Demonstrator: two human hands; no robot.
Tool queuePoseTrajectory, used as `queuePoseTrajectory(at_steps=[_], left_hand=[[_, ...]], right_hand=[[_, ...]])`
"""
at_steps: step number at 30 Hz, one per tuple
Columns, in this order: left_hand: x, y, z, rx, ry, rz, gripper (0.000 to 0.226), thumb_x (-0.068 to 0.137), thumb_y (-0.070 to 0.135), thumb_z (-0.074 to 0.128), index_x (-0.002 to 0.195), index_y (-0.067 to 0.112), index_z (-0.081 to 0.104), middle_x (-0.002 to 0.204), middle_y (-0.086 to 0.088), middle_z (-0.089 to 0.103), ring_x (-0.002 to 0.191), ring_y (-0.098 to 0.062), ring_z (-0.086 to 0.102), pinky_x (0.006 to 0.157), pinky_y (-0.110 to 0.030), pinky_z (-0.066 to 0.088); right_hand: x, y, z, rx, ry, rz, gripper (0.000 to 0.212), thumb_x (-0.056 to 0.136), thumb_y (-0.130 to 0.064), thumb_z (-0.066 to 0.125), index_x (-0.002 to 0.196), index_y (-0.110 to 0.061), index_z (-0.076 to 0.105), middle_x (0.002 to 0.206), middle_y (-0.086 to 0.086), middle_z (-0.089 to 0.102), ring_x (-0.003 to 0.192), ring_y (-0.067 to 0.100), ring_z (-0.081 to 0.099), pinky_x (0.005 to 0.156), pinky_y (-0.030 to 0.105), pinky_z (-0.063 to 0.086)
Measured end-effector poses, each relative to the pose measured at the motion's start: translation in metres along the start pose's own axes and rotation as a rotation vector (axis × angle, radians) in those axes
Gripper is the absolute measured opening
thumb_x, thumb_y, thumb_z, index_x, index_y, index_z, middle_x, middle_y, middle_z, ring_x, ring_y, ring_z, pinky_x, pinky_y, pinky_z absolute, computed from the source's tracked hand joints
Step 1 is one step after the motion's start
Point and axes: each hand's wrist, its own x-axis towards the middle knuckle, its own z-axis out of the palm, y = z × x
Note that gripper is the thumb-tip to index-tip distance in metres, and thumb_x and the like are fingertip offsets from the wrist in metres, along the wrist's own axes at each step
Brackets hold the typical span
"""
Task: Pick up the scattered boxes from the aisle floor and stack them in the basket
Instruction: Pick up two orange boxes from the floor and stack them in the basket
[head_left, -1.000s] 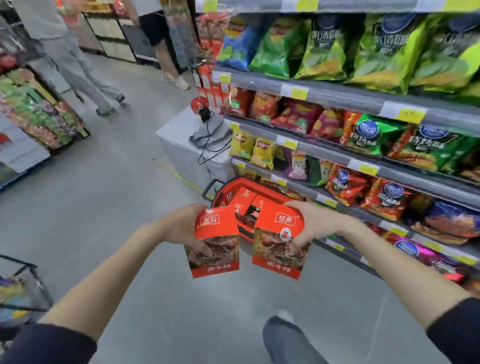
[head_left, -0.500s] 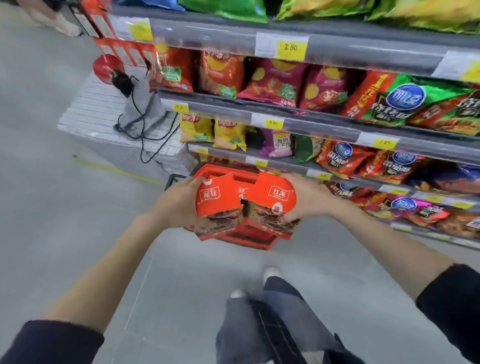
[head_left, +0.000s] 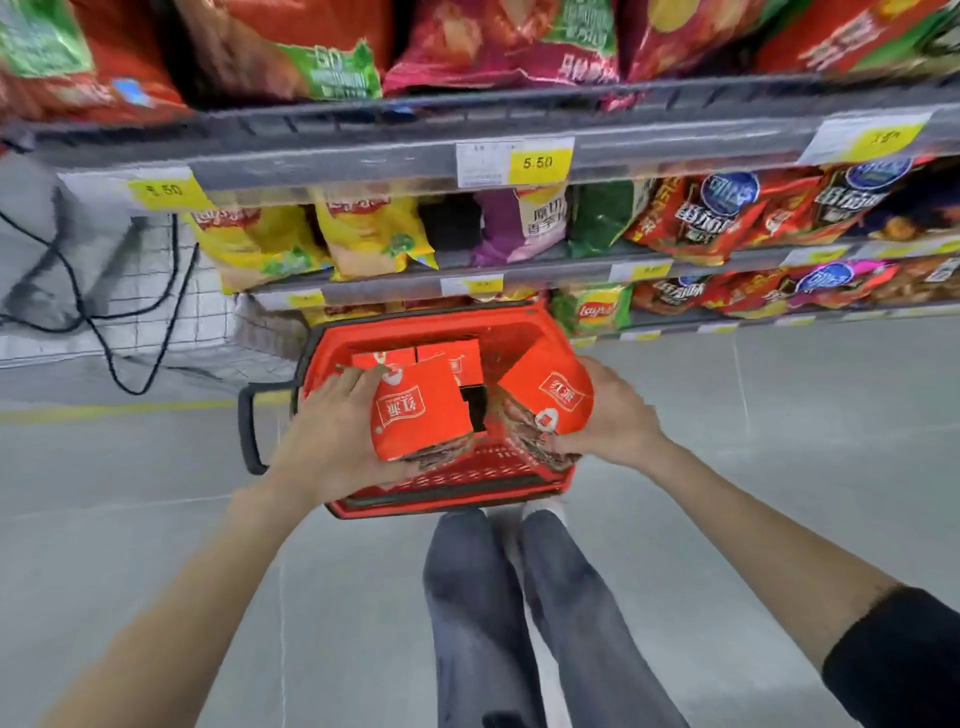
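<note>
The left hand (head_left: 332, 431) is gripping a red snack box (head_left: 415, 410) from its left side, fingers curled over its top edge, holding it tilted above the red shopping basket (head_left: 457, 493). The right hand (head_left: 610, 421) is clutching a second red box (head_left: 556, 400) by its right side, also tilted, just beside the first. Two more red boxes (head_left: 441, 358) are lying inside the basket near its far wall. The basket is sitting on the grey aisle floor (head_left: 130, 519), in front of shelves (head_left: 363, 150) of crisp bags (head_left: 374, 234).
</note>
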Motion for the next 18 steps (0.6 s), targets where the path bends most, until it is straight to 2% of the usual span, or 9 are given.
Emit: queuePoseTrajectory(at_steps=[2, 6, 8, 13, 18], left_hand=[[0.02, -0.01, 0.018, 0.003, -0.001, 0.026, 0.11, 0.05, 0.061, 0.079, 0.136, 0.012, 0.034, 0.131, -0.01, 0.048, 0.123, -0.031, 0.044, 0.105, -0.043, 0.032], [0.058, -0.024, 0.052, 0.024, 0.047, 0.076, 0.107, 0.045, 0.069, 0.071, 0.131, 0.012, 0.042, 0.124, -0.009, 0.053, 0.115, -0.032, 0.051, 0.099, -0.045, 0.038], [0.076, -0.028, 0.066, 0.022, 0.04, 0.068, 0.109, 0.043, 0.066, 0.075, 0.132, 0.014, 0.041, 0.126, -0.008, 0.052, 0.117, -0.031, 0.049, 0.099, -0.046, 0.038], [0.112, -0.039, 0.097, 0.029, 0.059, 0.099, 0.109, 0.044, 0.063, 0.079, 0.135, 0.017, 0.038, 0.127, -0.003, 0.049, 0.116, -0.026, 0.047, 0.101, -0.041, 0.037], [0.134, -0.056, 0.123, 0.025, 0.095, 0.118, 0.111, 0.043, 0.062, 0.079, 0.135, 0.018, 0.036, 0.126, -0.001, 0.049, 0.115, -0.023, 0.047, 0.101, -0.038, 0.037]], right_hand=[[0.019, 0.015, 0.02, 0.016, 0.054, 0.068, 0.093, 0.05, -0.037, 0.084, 0.13, -0.024, 0.038, 0.121, 0.004, 0.056, 0.112, 0.025, 0.054, 0.091, 0.038, 0.047], [0.063, 0.045, 0.062, 0.071, 0.182, 0.233, 0.095, 0.047, -0.044, 0.081, 0.129, -0.024, 0.036, 0.12, 0.004, 0.054, 0.111, 0.028, 0.053, 0.091, 0.046, 0.048], [0.086, 0.056, 0.081, 0.078, 0.238, 0.289, 0.096, 0.049, -0.043, 0.081, 0.13, -0.022, 0.034, 0.12, 0.005, 0.053, 0.113, 0.029, 0.051, 0.09, 0.048, 0.048], [0.142, 0.077, 0.131, 0.098, 0.341, 0.34, 0.1, 0.051, -0.044, 0.082, 0.133, -0.016, 0.031, 0.129, 0.009, 0.049, 0.122, 0.032, 0.045, 0.093, 0.049, 0.047], [0.185, 0.095, 0.176, 0.11, 0.357, 0.285, 0.104, 0.054, -0.043, 0.082, 0.136, -0.012, 0.027, 0.133, 0.012, 0.046, 0.125, 0.033, 0.042, 0.099, 0.049, 0.043]])
